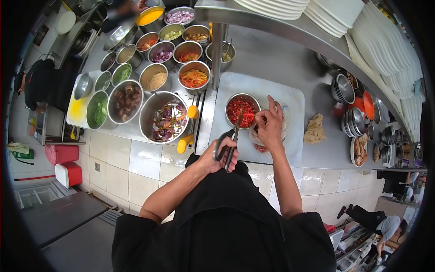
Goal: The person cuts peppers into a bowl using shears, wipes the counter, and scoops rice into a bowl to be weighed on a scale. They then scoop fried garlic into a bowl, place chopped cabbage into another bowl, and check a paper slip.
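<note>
My left hand (pixel 216 158) grips a pair of scissors (pixel 219 146) by the handles, its blades reaching over a metal bowl (pixel 244 94). Cut red chili pieces (pixel 236 107) fill much of that bowl. Just right of the blades, my right hand (pixel 270 130) pinches a red chili (pixel 248 114) above the bowl's edge. A clear plastic bag (pixel 284 123) lies partly under my right hand, with some red contents (pixel 260 148) showing. Bowl and bag both rest on a white cutting board (pixel 290 152).
Metal containers of cut vegetables stand to the left, including a large pot (pixel 143 122) with two yellow handles (pixel 185 143). A crumpled cloth (pixel 315 128) lies right of the board. Overhead runs a shelf (pixel 272 25) with stacked white plates (pixel 376 50). Other people are further off.
</note>
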`<state>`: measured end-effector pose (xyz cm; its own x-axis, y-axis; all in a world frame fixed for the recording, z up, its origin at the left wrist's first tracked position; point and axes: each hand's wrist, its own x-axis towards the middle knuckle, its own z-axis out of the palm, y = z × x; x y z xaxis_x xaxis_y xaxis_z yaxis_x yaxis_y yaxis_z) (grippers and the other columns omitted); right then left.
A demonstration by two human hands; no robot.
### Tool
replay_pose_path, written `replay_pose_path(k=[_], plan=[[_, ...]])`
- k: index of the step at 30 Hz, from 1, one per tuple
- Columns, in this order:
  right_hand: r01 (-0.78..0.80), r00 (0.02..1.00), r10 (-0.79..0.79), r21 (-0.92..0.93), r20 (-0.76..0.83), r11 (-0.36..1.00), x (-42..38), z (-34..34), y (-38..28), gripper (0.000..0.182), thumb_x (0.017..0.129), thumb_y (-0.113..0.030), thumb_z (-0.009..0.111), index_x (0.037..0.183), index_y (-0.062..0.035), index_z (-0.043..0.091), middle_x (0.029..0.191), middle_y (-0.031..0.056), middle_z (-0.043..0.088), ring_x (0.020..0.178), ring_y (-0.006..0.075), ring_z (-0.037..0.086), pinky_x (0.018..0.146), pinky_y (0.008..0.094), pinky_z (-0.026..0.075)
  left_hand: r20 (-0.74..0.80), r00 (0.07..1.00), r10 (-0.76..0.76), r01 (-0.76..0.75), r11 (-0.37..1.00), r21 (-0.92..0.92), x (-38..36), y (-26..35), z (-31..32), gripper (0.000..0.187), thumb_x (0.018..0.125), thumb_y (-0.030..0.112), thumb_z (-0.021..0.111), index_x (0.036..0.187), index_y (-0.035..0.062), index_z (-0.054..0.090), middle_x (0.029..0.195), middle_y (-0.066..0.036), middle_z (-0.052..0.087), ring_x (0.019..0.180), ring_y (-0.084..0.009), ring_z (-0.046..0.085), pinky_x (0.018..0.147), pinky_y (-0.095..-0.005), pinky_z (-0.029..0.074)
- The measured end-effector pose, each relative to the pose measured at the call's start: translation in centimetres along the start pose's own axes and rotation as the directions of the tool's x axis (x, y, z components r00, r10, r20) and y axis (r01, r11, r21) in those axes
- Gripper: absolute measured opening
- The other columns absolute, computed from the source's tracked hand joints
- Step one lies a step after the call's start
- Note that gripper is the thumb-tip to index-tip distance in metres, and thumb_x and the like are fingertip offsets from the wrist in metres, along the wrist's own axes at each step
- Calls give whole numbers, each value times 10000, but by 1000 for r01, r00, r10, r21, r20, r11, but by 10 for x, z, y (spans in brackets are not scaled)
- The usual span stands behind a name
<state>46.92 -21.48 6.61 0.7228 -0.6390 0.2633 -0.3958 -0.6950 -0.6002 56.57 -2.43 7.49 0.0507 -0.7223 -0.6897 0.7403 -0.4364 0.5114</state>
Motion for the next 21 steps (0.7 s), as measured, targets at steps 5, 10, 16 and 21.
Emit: replay_pose_path(k=[5,10,16,21], plan=[[-20,999,20,17,29,1000,0,1,-1,67,782,-68,635,846,-53,647,1447,112,370,1321,387,291,1065,506,222,137,987,-84,100,988,-114,-5,5,6,440,837,381,457,843,-28,619,699,-164,639,589,-301,640,585,-411,547],[-14,999,12,46,48,999,-1,5,-2,69,789,-73,635,856,-64,652,1453,99,361,1331,385,269,1065,523,208,101,992,-72,83,991,-106,0,4,9,403,821,368,493,829,-16,613,703,-161,637,555,-288,630,563,-409,544],[-40,999,39,22,36,999,-2,7,2,69,786,-78,635,851,-73,659,1449,100,367,1329,383,277,1065,520,213,-41,999,18,-15,997,71,-4,4,4,376,809,353,512,826,-13,599,675,-148,622,524,-279,609,545,-393,539],[-41,998,40,45,38,998,0,5,-1,69,792,-98,631,849,-70,659,1443,101,375,1330,381,275,1063,530,211,127,985,-113,125,988,-91,-8,8,7,387,812,361,524,835,-18,600,686,-145,623,564,-283,622,557,-386,538]])
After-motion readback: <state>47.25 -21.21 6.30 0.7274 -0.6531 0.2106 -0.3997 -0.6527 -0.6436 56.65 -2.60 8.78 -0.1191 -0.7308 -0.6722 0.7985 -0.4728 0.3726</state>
